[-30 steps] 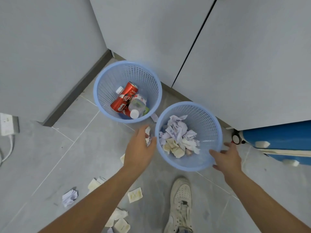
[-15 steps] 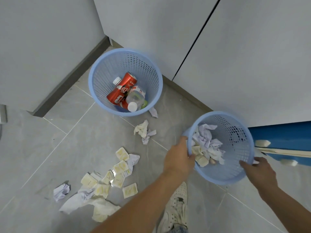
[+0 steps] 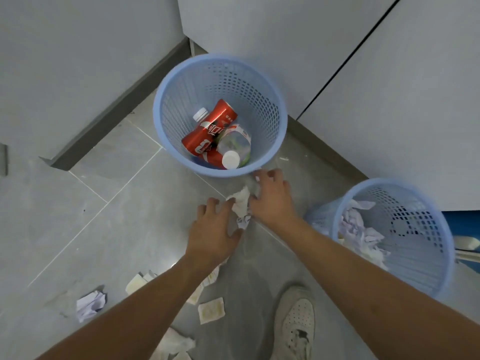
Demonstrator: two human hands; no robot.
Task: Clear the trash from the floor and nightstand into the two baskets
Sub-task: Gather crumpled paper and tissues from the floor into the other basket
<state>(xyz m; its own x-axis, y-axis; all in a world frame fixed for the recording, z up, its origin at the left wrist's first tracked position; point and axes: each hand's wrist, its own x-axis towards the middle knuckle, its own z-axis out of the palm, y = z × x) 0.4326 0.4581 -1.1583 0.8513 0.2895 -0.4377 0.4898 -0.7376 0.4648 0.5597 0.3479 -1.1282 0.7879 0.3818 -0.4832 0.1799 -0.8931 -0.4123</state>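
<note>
both hands off the paper basket (image 3: 426, 276) now; half a second ago they gripped its rim, left on the near-left edge, right on the near-right. that basket sits at right, tilted, crumpled paper inside. left hand (image 3: 211, 233) and right hand (image 3: 271, 201) are down on the floor either side of a crumpled tissue wad (image 3: 240, 203), just in front of the can basket (image 3: 220, 115). left fingers spread and apart, touching the wad's left side. right fingers loosely curled against its right side; cannot tell if they've closed on it, motion blur. wad is on the tile between the hands. can basket holds red cans and a clear bottle. more wrappers (image 3: 211, 310) and a paper ball (image 3: 89, 305) lie under the left forearm. white shoe (image 3: 294, 326) at the bottom.
</note>
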